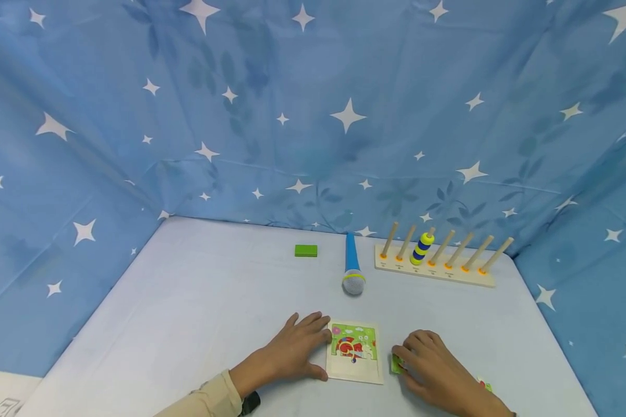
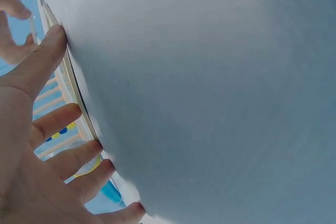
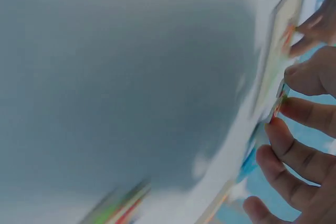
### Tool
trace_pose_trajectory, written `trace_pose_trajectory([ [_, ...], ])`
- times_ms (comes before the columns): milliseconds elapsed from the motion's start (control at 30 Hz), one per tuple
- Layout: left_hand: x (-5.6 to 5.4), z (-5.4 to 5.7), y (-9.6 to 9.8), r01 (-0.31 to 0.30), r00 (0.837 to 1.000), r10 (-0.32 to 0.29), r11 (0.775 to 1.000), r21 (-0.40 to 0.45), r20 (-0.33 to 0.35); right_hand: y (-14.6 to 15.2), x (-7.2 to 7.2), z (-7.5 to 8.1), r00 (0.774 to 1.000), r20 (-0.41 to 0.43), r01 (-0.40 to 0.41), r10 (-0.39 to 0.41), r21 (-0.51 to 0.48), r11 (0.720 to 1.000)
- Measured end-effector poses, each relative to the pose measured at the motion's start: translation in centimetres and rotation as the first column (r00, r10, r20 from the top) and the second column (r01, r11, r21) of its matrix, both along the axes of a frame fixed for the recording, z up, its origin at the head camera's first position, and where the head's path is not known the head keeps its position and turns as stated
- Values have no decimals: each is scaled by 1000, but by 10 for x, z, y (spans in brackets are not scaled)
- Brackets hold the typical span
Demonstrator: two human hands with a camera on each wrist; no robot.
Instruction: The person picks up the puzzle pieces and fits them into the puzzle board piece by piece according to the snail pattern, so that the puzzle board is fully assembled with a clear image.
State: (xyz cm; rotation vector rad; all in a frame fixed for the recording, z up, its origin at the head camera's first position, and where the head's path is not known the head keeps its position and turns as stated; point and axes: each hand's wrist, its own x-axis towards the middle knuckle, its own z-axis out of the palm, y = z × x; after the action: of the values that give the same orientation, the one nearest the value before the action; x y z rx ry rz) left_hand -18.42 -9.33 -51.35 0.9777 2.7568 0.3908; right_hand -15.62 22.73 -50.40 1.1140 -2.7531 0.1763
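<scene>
A square wooden jigsaw puzzle board (image 1: 355, 370) lies flat on the table, its upper part filled with green and red picture pieces. My left hand (image 1: 301, 348) has its fingers spread, with the fingertips and thumb at the board's left edge. To the right of the board, my right hand (image 1: 432, 366) pinches a small green puzzle piece (image 1: 396, 364) between thumb and fingertips. In the right wrist view that puzzle piece (image 3: 280, 103) stands tilted in the fingers. Another puzzle piece (image 1: 484, 384) lies partly hidden behind the right wrist.
Beyond the board lies a blue toy microphone (image 1: 352, 263) with a grey head. A green block (image 1: 306, 251) is to its left. At the back right stands a wooden peg rack (image 1: 438, 273) with yellow and blue rings on one peg. A blue starry curtain (image 1: 313, 116) surrounds the table.
</scene>
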Motion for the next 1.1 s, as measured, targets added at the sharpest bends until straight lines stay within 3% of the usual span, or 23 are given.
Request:
trace_pose_trajectory([
  [167, 0, -1, -1, 3, 1000, -3, 1000, -1, -4, -43, -7, 4, 991, -67, -115, 114, -23, 993],
  [300, 0, 0, -2, 4, 1000, -4, 1000, -3, -6, -73, -13, 5, 981, -50, -184, 185, 25, 983],
  [433, 0, -1, -2, 10, 1000, -10, 1000, -1, -17, -90, -15, 4, 979, -9, -205, 206, 65, 977],
  [800, 0, 2, -3, 22, 999, -22, 1000, -16, -37, -100, -13, -2, 978, -44, -199, 204, 92, 976],
  [1100, -1, -1, -3, 25, 999, -25, 1000, -10, -32, -105, -10, -9, 961, -160, -218, 225, 64, 974],
])
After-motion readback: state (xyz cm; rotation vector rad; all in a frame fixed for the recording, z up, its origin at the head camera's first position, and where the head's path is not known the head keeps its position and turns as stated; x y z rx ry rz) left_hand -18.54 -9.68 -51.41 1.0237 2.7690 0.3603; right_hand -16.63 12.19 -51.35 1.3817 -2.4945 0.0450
